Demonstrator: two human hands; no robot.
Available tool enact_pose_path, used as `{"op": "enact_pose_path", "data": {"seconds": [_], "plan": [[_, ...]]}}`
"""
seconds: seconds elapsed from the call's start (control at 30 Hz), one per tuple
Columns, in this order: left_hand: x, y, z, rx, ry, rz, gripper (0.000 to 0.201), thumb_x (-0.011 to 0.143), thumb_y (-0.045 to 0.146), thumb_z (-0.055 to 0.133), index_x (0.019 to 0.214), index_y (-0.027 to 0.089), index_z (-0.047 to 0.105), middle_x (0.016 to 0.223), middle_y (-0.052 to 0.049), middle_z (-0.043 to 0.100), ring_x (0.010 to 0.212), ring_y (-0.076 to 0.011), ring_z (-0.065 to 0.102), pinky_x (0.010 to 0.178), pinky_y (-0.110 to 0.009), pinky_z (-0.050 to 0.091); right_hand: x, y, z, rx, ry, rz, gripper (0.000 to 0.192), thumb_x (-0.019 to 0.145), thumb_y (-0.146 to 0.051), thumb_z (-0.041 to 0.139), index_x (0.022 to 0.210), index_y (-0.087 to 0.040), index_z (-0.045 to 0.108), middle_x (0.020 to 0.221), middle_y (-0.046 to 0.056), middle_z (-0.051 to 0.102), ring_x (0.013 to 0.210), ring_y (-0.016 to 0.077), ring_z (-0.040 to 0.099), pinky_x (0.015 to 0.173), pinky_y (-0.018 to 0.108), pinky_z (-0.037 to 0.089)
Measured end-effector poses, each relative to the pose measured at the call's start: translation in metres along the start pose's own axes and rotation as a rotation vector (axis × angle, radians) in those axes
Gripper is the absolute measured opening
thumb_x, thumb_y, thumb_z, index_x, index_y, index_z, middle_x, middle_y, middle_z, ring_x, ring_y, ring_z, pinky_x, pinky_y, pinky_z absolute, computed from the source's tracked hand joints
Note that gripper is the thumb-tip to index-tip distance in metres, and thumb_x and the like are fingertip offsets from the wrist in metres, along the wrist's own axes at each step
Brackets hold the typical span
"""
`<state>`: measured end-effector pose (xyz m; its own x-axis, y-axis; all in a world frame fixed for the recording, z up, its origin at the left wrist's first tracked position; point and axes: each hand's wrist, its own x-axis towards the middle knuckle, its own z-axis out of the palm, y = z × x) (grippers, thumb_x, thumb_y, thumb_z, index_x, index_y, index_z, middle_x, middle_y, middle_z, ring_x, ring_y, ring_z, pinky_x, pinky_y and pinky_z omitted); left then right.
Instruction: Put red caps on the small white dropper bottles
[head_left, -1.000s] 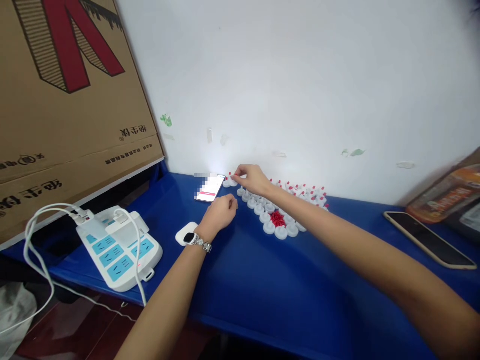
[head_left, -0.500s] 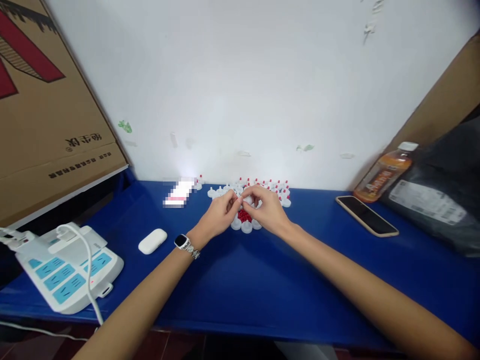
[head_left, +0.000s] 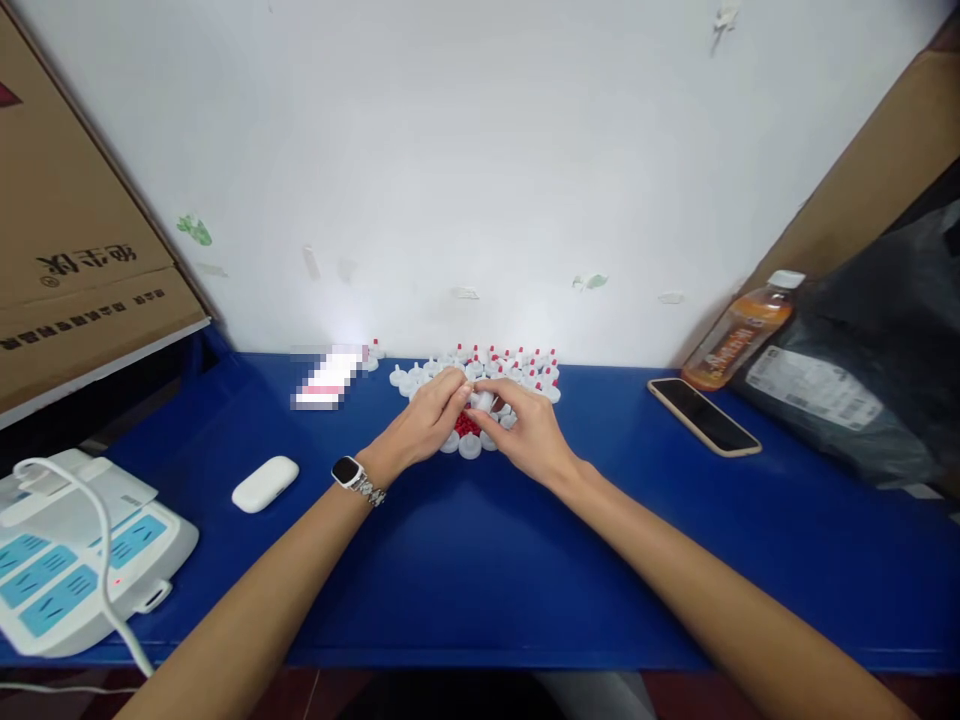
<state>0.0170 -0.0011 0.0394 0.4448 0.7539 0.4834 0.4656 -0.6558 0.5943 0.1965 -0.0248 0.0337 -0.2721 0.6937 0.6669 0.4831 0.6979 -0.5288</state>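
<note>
My left hand (head_left: pixel 421 428) and my right hand (head_left: pixel 525 430) meet over a cluster of small white caps (head_left: pixel 480 375) on the blue table (head_left: pixel 480 560). Between their fingertips they pinch one small white cap (head_left: pixel 481 400). Just under the fingers lies a little heap of red pieces (head_left: pixel 465 424), ringed by white caps. Many caps toward the wall carry red tips (head_left: pixel 525 358). A watch sits on my left wrist (head_left: pixel 349 472).
A phone with a lit screen (head_left: pixel 326 377) lies left of the caps. A white earbud case (head_left: pixel 265 483) and a white power strip (head_left: pixel 75 560) sit at left, a dark phone (head_left: pixel 703 416), an orange bottle (head_left: pixel 739 330) and a black bag (head_left: pixel 862 380) at right. Cardboard box (head_left: pixel 67 220) at far left.
My right hand drew back from the far left caps to the middle of the cluster, and my left hand rose to meet it on a white cap. My head turned right.
</note>
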Motion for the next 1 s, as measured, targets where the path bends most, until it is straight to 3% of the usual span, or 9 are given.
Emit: {"op": "enact_pose_path", "data": {"seconds": [0.07, 0.17, 0.27, 0.33, 0.43, 0.57, 0.73, 0.87, 1.0], "plan": [[0.000, 0.002, 0.001, -0.013, 0.040, 0.005, 0.034, 0.104, 0.040, 0.034, 0.076, 0.020, 0.040, 0.076, 0.000, 0.047, 0.069, -0.0140, 0.044, 0.067, -0.029, 0.035, -0.001, -0.002, 0.001, -0.030, -0.003, -0.048, 0.025, 0.093, -0.027, 0.062, 0.117, -0.022, 0.064, 0.110, 0.007, 0.073, 0.097, 0.0195, 0.068, 0.088, 0.033, 0.054], [0.003, 0.001, -0.005, -0.113, 0.204, -0.101, 0.040, 0.104, 0.044, 0.034, 0.072, 0.021, 0.038, 0.068, 0.002, 0.041, 0.063, -0.0133, 0.039, 0.061, -0.029, 0.033, -0.003, 0.001, -0.002, -0.107, 0.031, -0.097, 0.022, 0.095, -0.027, 0.058, 0.116, -0.021, 0.063, 0.113, 0.009, 0.071, 0.104, 0.0216, 0.067, 0.092, 0.035, 0.053], [0.005, -0.009, -0.021, -0.165, 0.424, -0.208, 0.044, 0.103, 0.050, 0.029, 0.070, 0.021, 0.036, 0.063, 0.003, 0.036, 0.059, -0.0133, 0.036, 0.058, -0.029, 0.032, -0.005, 0.010, -0.009, -0.153, 0.102, -0.024, 0.020, 0.094, -0.028, 0.059, 0.111, -0.020, 0.065, 0.108, 0.008, 0.071, 0.091, 0.0205, 0.068, 0.084, 0.033, 0.054], [0.004, -0.018, -0.027, -0.094, 0.359, -0.187, 0.042, 0.103, 0.048, 0.032, 0.073, 0.021, 0.041, 0.066, 0.002, 0.042, 0.062, -0.0141, 0.040, 0.061, -0.029, 0.034, -0.004, 0.016, -0.013, -0.146, 0.171, 0.082, 0.021, 0.091, -0.031, 0.061, 0.109, -0.020, 0.066, 0.102, 0.006, 0.072, 0.079, 0.0182, 0.066, 0.077, 0.031, 0.054], [-0.001, -0.026, -0.021, 0.090, 0.072, -0.042, 0.029, 0.100, 0.042, 0.044, 0.085, 0.020, 0.054, 0.083, -0.003, 0.057, 0.079, -0.0178, 0.051, 0.074, -0.032, 0.040, -0.003, 0.019, -0.014, -0.105, 0.229, 0.208, 0.021, 0.089, -0.035, 0.064, 0.103, -0.021, 0.068, 0.093, 0.002, 0.073, 0.073, 0.0167, 0.063, 0.073, 0.030, 0.052], [-0.003, -0.027, -0.005, 0.219, -0.078, 0.008, 0.024, 0.097, 0.044, 0.052, 0.096, 0.023, 0.065, 0.092, -0.005, 0.061, 0.091, -0.0218, 0.053, 0.084, -0.036, 0.043, -0.003, 0.018, -0.008, -0.013, 0.211, 0.280, 0.019, 0.090, -0.038, 0.062, 0.097, -0.022, 0.070, 0.086, 0.001, 0.072, 0.074, 0.0165, 0.062, 0.074, 0.029, 0.050], [-0.004, -0.029, -0.014, 0.189, 0.023, -0.042, 0.026, 0.098, 0.042, 0.050, 0.098, 0.022, 0.066, 0.097, -0.005, 0.063, 0.095, -0.0212, 0.054, 0.090, -0.037, 0.043, -0.003, 0.018, -0.001, 0.021, 0.243, 0.243, 0.019, 0.085, -0.038, 0.067, 0.091, -0.022, 0.075, 0.104, 0.007, 0.065, 0.099, 0.0221, 0.060, 0.082, 0.034, 0.049], [-0.016, -0.038, -0.030, 0.195, 0.122, -0.129, 0.028, 0.099, 0.040, 0.046, 0.095, 0.020, 0.065, 0.093, -0.005, 0.062, 0.089, -0.0198, 0.054, 0.083, -0.034, 0.043, 0.005, 0.015, 0.004, 0.010, 0.184, 0.206, 0.015, 0.084, -0.035, 0.068, 0.088, -0.022, 0.074, 0.079, 0.002, 0.055, 0.081, 0.0188, 0.056, 0.079, 0.034, 0.046], [-0.034, -0.046, -0.037, 0.199, 0.039, -0.180, 0.030, 0.098, 0.042, 0.047, 0.087, 0.019, 0.064, 0.087, -0.003, 0.063, 0.081, -0.0176, 0.055, 0.075, -0.030, 0.042, 0.033, 0.011, 0.019, 0.134, 0.055, 0.201, 0.012, 0.086, -0.029, 0.063, 0.086, -0.019, 0.069, 0.065, -0.003, 0.055, 0.065, 0.0137, 0.053, 0.068, 0.027, 0.044]]}}
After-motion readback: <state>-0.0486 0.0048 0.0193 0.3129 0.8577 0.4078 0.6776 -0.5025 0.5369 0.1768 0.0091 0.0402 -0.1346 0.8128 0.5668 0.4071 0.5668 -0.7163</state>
